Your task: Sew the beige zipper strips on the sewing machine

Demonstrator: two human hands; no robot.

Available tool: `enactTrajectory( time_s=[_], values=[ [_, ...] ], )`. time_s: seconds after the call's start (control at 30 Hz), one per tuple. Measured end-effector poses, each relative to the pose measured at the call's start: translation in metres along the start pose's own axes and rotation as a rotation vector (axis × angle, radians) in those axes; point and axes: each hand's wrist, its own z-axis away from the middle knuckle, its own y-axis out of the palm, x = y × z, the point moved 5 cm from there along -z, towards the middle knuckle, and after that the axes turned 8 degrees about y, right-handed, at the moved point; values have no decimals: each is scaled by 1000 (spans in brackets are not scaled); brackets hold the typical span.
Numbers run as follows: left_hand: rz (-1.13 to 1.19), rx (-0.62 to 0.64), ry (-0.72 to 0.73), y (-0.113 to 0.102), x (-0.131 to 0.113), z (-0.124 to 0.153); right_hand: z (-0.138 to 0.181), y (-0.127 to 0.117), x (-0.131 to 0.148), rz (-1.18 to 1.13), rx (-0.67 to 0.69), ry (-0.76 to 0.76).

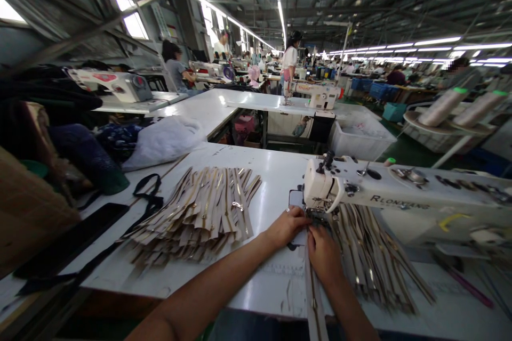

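Observation:
A white sewing machine (384, 192) stands on the white table (276, 170) in front of me. My left hand (286, 225) and my right hand (322, 250) rest side by side at the needle, fingers pressed down on a beige zipper strip (314, 298) that runs back toward me off the table edge. To the left lies a fanned stack of beige zippers (200, 213). Another heap of zippers (372, 256) lies under the machine arm on the right.
A white plastic bag (164, 141) and dark fabric piles (84, 154) sit at the left. Black straps (144, 208) trail across the table. Thread cones (444, 106) stand at the right. Other workers and sewing machines (320, 96) fill the hall behind.

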Motion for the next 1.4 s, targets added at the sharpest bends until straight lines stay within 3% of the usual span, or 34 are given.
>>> enactTrajectory(
  time_s=[0.2,0.4,0.87,1.4],
  values=[
    [-8,11,23,1,-2,0,34,-5,-9,-192,-64,33],
    [-19,-1,11,2,-2,2,42,-5,-6,-186,-123,-3],
    [-114,34,18,0,-7,4,33,-1,0,-70,-33,-21],
    [-134,-11,12,-7,-18,7,-14,3,6,-67,-62,-3]
  ],
)
